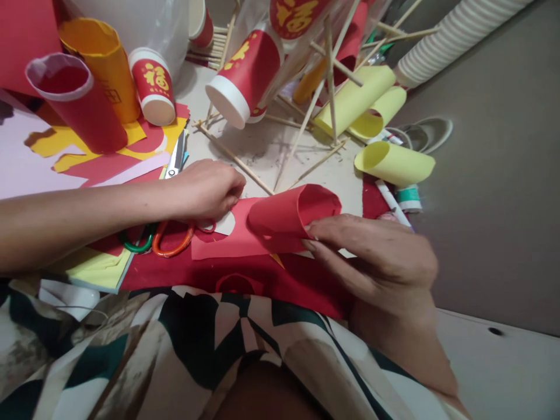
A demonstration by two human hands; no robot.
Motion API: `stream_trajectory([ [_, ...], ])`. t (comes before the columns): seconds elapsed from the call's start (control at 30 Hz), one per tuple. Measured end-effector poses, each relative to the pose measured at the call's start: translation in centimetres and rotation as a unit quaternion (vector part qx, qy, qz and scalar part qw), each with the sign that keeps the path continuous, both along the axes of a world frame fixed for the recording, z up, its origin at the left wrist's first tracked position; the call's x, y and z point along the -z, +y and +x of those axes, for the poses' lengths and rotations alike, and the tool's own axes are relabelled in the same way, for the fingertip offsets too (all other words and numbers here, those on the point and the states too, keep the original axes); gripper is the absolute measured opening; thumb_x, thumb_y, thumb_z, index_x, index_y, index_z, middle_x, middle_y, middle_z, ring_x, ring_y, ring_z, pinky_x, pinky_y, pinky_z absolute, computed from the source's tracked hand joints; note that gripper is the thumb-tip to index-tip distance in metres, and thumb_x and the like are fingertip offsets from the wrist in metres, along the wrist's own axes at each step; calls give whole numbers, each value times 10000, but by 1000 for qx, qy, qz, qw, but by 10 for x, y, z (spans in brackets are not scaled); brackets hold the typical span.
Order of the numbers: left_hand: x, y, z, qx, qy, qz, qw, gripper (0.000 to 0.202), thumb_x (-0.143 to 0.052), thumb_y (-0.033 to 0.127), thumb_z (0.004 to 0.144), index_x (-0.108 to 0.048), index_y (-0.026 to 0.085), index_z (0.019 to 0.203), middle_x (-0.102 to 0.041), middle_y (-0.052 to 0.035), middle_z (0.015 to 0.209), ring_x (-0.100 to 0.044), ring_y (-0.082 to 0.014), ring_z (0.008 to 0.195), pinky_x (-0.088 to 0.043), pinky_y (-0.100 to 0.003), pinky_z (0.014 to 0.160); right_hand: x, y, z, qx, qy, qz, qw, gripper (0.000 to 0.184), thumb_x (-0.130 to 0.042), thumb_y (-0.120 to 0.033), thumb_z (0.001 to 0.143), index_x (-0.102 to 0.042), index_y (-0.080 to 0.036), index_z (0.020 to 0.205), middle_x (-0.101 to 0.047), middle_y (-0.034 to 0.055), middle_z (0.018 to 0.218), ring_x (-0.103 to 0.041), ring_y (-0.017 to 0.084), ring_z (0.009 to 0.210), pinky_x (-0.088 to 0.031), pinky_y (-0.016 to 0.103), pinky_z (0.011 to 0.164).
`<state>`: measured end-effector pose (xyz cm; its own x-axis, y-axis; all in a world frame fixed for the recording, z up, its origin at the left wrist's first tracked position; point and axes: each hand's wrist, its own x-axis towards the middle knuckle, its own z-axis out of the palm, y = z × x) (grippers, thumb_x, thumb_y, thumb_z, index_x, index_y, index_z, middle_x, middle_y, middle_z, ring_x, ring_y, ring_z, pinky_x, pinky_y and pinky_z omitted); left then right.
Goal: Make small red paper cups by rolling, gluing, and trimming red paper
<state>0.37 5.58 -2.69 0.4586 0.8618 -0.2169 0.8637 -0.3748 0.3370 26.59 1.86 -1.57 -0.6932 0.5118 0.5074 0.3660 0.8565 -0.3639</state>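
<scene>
My right hand (371, 256) pinches the near rim of a red paper tube (277, 213) between thumb and fingers. The tube lies on its side, its open end facing right, on a flat red paper sheet (219, 249) with a cut-out edge. My left hand (210, 189) rests at the sheet's left edge, its fingers curled closed; whatever they hold is hidden. Under that wrist lie scissors with silver blades (177, 156), an orange handle loop (172, 240) and a green handle loop (137, 240).
A frame of thin wooden sticks (236, 154) stands behind my hands. Red paper cups (249, 76) hang in plastic above it. Yellow paper tubes (394, 163) lie at right. A red tube (83, 111), an orange tube (102, 64) and paper scraps (39, 146) are at left.
</scene>
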Motion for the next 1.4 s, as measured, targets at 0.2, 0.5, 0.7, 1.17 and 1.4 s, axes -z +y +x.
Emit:
stream_trajectory([
  [0.2, 4, 6, 4, -4, -40, -35, 999, 146, -586, 173, 813, -730, 184, 839, -715, -29, 783, -605, -176, 717, -351, -290, 654, 5, 1, -4, -4, -24, 21, 999, 170, -664, -58, 907, -637, -201, 996, -768, 46, 828, -746, 150, 735, -593, 241, 668],
  [0.5, 15, 7, 2, -4, -88, -30, 996, 111, -617, 167, 813, -726, 183, 802, -704, -13, 752, -573, -154, 689, -311, -276, 640, 12, 2, -8, -10, -78, 34, 996, 157, -588, -79, 951, -643, -178, 1060, -765, 72, 863, -729, 169, 735, -561, 268, 639],
  [0.7, 20, 7, 0, 8, -99, -17, 995, 114, -607, 181, 810, -720, 184, 799, -709, -22, 778, -595, -166, 729, -342, -278, 662, 15, 4, -7, -35, -61, 47, 996, 140, -609, -81, 948, -655, -126, 1072, -747, 79, 836, -693, 151, 708, -527, 251, 620],
  [1.17, 28, 7, -2, 15, -118, -9, 993, 106, -586, 180, 797, -671, 190, 735, -677, -17, 711, -592, -166, 718, -371, -283, 683, 12, -6, -16, -14, -84, -19, 996, 175, -612, -30, 932, -653, -114, 1079, -736, 86, 872, -680, 152, 741, -526, 269, 666],
  [1.4, 12, -5, -2, -18, -304, 46, 951, 246, -575, 295, 933, -701, 168, 1101, -742, -41, 983, -667, -156, 865, -488, -262, 775, 9, -5, -15, -5, -116, -19, 993, 195, -590, -83, 964, -631, -147, 1145, -747, 81, 922, -701, 169, 772, -543, 285, 663],
])
